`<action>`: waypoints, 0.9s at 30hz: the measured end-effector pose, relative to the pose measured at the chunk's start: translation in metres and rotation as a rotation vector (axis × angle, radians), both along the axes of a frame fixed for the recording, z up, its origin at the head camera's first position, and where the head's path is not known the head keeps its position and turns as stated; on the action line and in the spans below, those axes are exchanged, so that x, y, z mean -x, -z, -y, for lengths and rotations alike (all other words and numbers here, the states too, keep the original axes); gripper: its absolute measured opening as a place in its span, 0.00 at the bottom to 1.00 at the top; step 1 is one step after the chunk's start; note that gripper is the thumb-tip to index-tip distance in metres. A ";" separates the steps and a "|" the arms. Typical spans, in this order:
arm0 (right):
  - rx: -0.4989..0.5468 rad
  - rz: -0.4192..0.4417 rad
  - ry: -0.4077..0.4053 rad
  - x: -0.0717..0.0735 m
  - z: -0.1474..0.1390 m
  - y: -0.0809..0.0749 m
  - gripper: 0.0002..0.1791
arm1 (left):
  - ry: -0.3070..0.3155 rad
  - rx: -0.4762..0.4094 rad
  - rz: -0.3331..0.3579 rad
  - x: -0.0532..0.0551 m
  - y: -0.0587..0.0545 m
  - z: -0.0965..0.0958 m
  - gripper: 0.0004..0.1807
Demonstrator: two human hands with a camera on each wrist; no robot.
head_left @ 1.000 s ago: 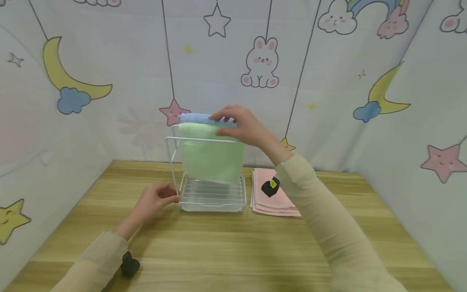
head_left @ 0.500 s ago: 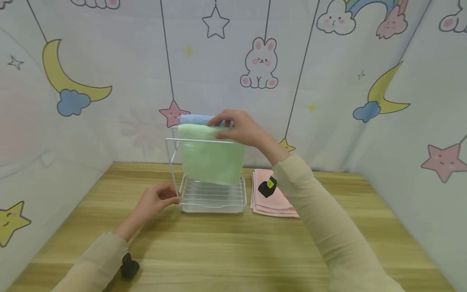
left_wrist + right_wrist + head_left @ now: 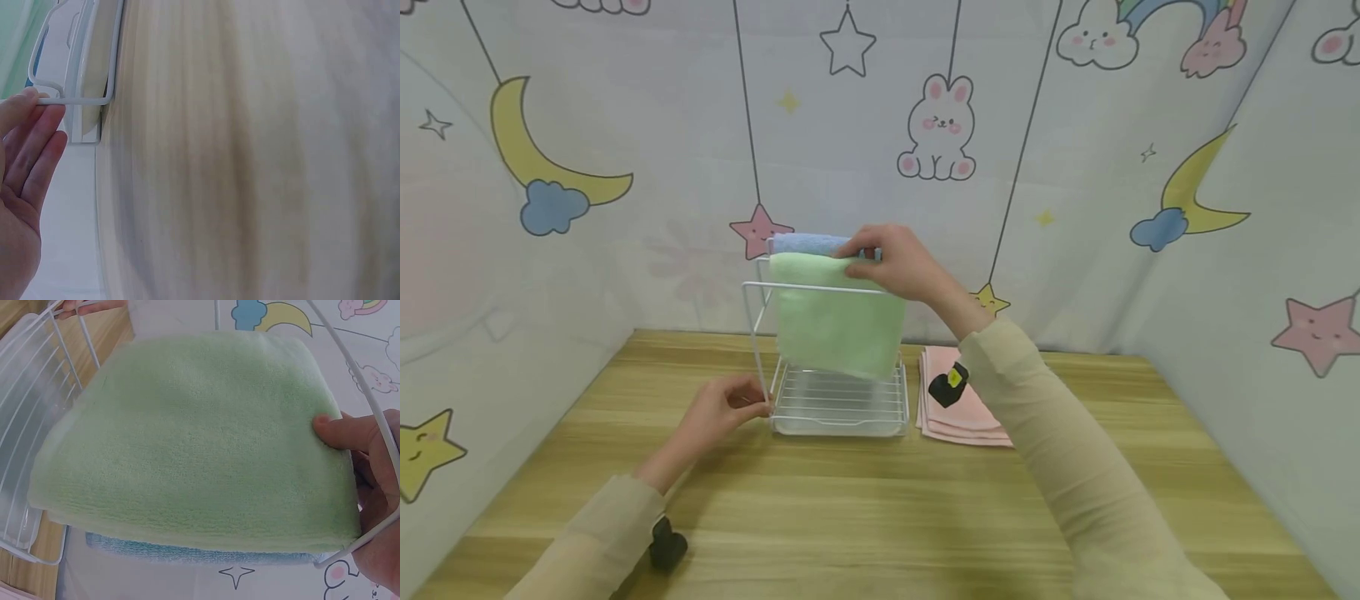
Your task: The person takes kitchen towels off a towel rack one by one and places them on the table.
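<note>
The right hand (image 3: pixel 898 260) is pinching the green towel (image 3: pixel 842 325) at its upper edge, thumb at the front, fingers behind. The left hand (image 3: pixel 718 417) is gripping a lower wire of the white rack (image 3: pixel 812 288) between thumb and fingertips, with little gap remaining. The green towel is hanging behind the rack's front top bar, above the tray (image 3: pixel 842 428). The blue towel (image 3: pixel 808 243) is hanging just behind it. Folded pink cloths (image 3: pixel 958 421) are lying on the table (image 3: pixel 850 517) just beside the rack.
</note>
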State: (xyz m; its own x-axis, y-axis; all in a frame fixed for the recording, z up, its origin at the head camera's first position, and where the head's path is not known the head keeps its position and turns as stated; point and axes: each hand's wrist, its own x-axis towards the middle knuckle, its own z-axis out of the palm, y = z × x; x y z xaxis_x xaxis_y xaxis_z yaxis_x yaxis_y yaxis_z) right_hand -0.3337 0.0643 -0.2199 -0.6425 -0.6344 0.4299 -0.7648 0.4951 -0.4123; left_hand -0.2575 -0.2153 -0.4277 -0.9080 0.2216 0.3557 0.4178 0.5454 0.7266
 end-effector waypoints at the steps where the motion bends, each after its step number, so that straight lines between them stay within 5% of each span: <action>1: 0.004 -0.005 -0.002 0.000 0.000 0.001 0.10 | 0.000 -0.003 0.002 0.000 0.000 0.000 0.07; 27: 0.059 -0.101 0.048 -0.004 0.003 0.003 0.08 | -0.006 -0.008 0.012 0.000 0.000 0.001 0.07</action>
